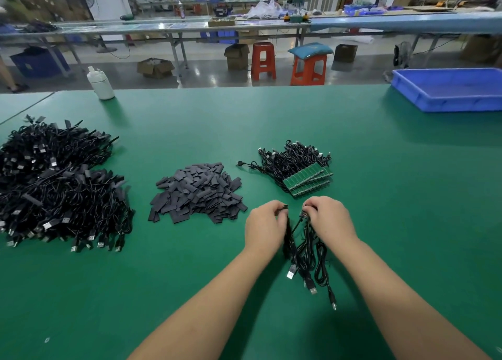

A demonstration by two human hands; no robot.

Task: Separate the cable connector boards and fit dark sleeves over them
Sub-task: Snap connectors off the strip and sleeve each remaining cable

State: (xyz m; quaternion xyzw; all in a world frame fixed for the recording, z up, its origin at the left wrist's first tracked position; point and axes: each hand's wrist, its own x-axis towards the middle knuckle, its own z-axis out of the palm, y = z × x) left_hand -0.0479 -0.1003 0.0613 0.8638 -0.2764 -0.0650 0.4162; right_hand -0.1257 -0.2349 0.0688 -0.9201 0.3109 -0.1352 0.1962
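Two hands, left (264, 225) and right (330, 219), each pinch cables (305, 248); plugs trail toward the person.

a green table (380, 196) carries a big cable heap (59, 185) at left and a pile of dark sleeves (197, 194) in the middle. cables with green boards (301, 169) lie right of those, a blue tray (448, 89) and white bottle (100, 84) at the far edge.

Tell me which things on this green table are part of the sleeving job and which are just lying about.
Part of the job:
left hand and right hand, gripping cables
sleeve pile
green boards
big cable heap

Lying about:
white bottle
blue tray
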